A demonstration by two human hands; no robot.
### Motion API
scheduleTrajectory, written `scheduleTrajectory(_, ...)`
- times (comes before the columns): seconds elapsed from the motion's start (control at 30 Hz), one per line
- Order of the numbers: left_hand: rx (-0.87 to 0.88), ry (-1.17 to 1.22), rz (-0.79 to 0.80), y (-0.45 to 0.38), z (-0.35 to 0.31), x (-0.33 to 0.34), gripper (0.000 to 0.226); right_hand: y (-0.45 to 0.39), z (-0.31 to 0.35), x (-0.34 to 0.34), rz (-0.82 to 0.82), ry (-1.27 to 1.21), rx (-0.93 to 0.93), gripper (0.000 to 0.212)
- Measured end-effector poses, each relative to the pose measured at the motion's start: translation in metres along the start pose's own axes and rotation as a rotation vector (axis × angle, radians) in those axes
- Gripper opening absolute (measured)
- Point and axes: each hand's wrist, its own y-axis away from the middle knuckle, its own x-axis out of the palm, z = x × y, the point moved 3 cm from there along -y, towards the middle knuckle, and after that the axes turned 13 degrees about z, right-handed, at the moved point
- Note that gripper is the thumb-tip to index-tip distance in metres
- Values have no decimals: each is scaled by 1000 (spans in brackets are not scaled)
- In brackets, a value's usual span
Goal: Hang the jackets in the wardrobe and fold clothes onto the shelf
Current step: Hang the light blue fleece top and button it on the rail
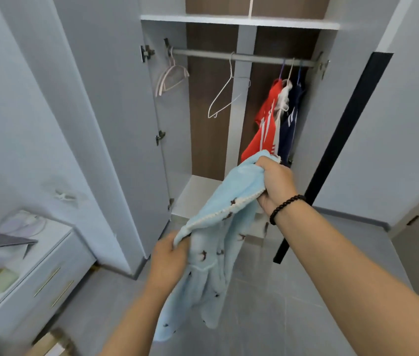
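- wardrobe (pixel 116 104) open, ahead of both hands; rail (pixel 244 57) high above them
- drawer unit (pixel 49 268) far left of left hand, blurry clutter on top
- light blue fleece garment (pixel 211 255) held up between the hands in front of the wardrobe, rest hanging down below them
- red jacket (pixel 264 124), white garment (pixel 284 96), navy jacket (pixel 289 129) hung on rail just above right hand
- right hand (pixel 276 183) fist closed round upper bunch of fleece, bead bracelet (pixel 285 208) on wrist
- left hand (pixel 169 255) lower, pinching fleece edge
- empty wire hanger (pixel 226 91) on rail, above between hands
- pink hangers (pixel 171 78) up left of left hand
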Motion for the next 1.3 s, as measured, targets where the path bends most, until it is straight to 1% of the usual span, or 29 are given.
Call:
scheduleTrajectory(0.03, -16, 15, -12, -6, -3, -7, 32, -8, 0, -6, -22, -33, 21, 16)
scheduleTrajectory(0.1, -70, 45, -42, -16, -13, -16, 39, -24, 0, -23, -49, -88, 68, 29)
scheduleTrajectory(0.13, -89, 74, -47, -22, -20, -17, 38, -31, 0, -31, -53, -104, 97, 34)
scheduleTrajectory(0.2, -108, 161, -27, -34, -38, -10, 35, -43, 0, -49, -49, -132, 171, 38)
scheduleTrajectory(0.23, -108, 212, -7, -40, -50, -4, 35, -48, 1, -57, -45, -149, 214, 36)
scheduleTrajectory(0.33, -104, 362, 44, -62, -82, 20, 28, -63, 7, -84, -28, -157, 347, 22)
scheduleTrajectory(0.4, -118, 428, 59, -82, -100, 36, 17, -71, 11, -103, -20, -132, 412, 14)
scheduleTrajectory(0.5, -126, 394, 39, -111, -122, 58, 12, -86, 19, -133, -11, -156, 451, 17)
scheduleTrajectory(0.57, -105, 362, 42, -126, -134, 73, 15, -97, 24, -148, 13, -138, 474, 19)
scheduleTrajectory(0.63, -89, 314, 73, -135, -143, 86, 21, -108, 23, -159, 40, -56, 506, 18)
scheduleTrajectory(0.7, -85, 274, 111, -142, -148, 95, 15, -121, 18, -165, 52, -4, 485, 13)
scheduleTrajectory(0.77, -88, 282, 122, -147, -153, 100, 8, -132, 14, -165, 69, -73, 410, 11)
scheduleTrajectory(0.83, -79, 307, 120, -152, -158, 103, 10, -138, 13, -161, 139, -222, 334, 19)
scheduleTrajectory(0.9, -62, 320, 127, -155, -165, 107, 12, -141, 11, -157, 246, -318, 262, 36)
scheduleTrajectory(0.93, -46, 337, 149, -156, -170, 110, 9, -141, 9, -156, 308, -272, 235, 45)
scheduleTrajectory(1.0, -6, 377, 219, -160, -181, 121, 8, -138, 4, -154, 436, -21, 192, 50)
scheduleTrajectory(1.07, 34, 344, 245, -168, -191, 132, 21, -136, -1, -150, 555, 229, 120, 57)
scheduleTrajectory(1.1, 44, 313, 246, -172, -194, 138, 26, -134, -3, -147, 617, 314, 87, 57)
scheduleTrajectory(1.13, 51, 292, 259, -178, -197, 145, 29, -133, -5, -143, 668, 364, 63, 55)
scheduleTrajectory(1.2, 53, 287, 293, -186, -202, 155, 29, -134, -8, -141, 718, 433, 42, 47)
scheduleTrajectory(1.3, 55, 342, 276, -202, -206, 152, 20, -141, -9, -143, 719, 535, 27, 25)
